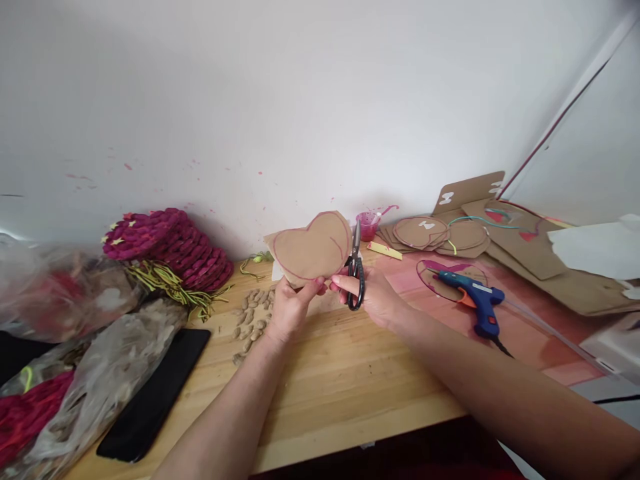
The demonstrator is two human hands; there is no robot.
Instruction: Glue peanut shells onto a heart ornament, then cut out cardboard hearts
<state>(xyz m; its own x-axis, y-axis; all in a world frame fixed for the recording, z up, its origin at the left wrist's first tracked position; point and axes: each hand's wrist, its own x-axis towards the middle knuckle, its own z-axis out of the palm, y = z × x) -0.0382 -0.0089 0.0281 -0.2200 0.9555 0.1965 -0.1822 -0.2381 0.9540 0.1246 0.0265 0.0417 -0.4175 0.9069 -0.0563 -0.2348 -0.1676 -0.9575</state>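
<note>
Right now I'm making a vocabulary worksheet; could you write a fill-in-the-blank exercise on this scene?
1. The right hand holds a pair of ____.
2. The left hand holds cardboard marked with the outline of a ____.
3. The blue glue gun lies to the ____ of both hands.

Missing words: scissors, heart, right.

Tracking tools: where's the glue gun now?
In the head view, the glue gun lies right of the right hand, nearer the camera than the round cardboard pieces.

The left hand (290,305) and right hand (383,298) are bare, like both forearms (230,407); dark reddish clothing (430,457) shows below.
</note>
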